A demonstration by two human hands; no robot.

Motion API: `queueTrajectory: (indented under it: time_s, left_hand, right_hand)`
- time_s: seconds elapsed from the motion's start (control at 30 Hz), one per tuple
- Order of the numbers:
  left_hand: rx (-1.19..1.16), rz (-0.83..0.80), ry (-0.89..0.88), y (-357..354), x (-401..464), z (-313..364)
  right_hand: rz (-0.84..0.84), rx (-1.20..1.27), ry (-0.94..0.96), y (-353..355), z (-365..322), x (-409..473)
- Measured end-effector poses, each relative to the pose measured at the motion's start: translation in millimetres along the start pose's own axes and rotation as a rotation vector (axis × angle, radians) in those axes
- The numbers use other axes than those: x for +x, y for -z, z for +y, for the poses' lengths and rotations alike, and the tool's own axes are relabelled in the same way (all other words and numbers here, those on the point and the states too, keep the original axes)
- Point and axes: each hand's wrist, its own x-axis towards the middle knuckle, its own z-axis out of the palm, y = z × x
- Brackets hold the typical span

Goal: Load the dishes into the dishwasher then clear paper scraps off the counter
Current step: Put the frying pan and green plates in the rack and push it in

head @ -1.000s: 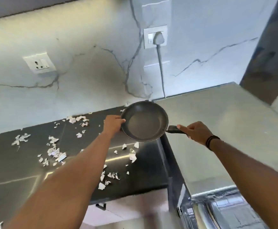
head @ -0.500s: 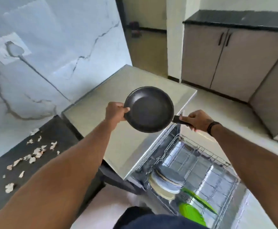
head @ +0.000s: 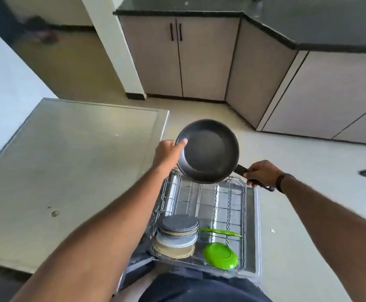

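I judge the main risk is the round black non-stick frying pan (head: 208, 150) slipping or clanging onto the wire dishwasher rack (head: 208, 205) if I lower it flat, since it is held high at centre frame above the rack's far end. It could also knock the stacked grey and beige plates (head: 177, 235) or the green plastic bowl (head: 220, 255) lower down. My right hand (head: 262, 173) grasps the pan's black handle; my left hand (head: 169, 150) pinches the rim, thumb inside. The pan sits between both hands.
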Motion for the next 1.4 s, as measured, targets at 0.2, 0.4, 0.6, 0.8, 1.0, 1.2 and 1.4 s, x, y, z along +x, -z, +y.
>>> queueTrajectory:
  time_s: [0.2, 0.4, 0.6, 0.8, 1.0, 1.2, 1.4]
  left_hand:
    - [-0.328, -0.22, 0.208, -74, 41, -54]
    - [-0.521, -0.234, 0.387, -125, 69, -98]
    - [-0.625, -0.163, 0.509, -183, 104, -158]
    - [-0.588, -0.184, 0.528, -234, 134, -227]
    - [-0.541, -0.119, 0.613, -265, 151, -304]
    - [-0.477, -0.073, 0.625, -287, 158, -325]
    - [-0.485, -0.07, 0.544, -299, 176, -323]
  right_hand:
    - [0.114, -0.019, -0.14, -35, 55, 27]
    - [0.226, -0.052, -0.177, -86, 100, 82]
    - [0.287, 0.019, -0.191, -147, 152, 148]
    - [0.338, -0.055, -0.119, -195, 201, 215]
    - [0.317, -0.314, -0.048, -223, 225, 271]
    - [0.243, -0.344, -0.078, -230, 240, 305]
    - [0.223, -0.323, -0.118, -234, 243, 325]
